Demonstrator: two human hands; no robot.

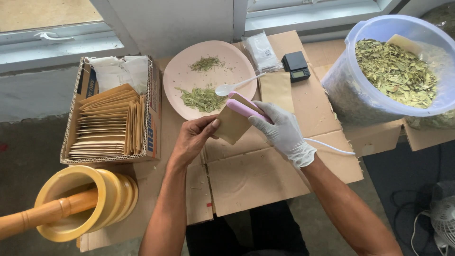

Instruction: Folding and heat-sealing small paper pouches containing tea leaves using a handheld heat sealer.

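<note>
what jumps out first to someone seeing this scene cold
At the centre, the white-gloved right hand clamps a pink corded sealing tool onto a small brown paper pouch, which the bare left hand steadies. Just behind sits a round pink plate with dried green leaves. A large clear plastic tub of dried leaves stands at the right, and a yellow mortar with a wooden pestle lies tipped at lower left.
</note>
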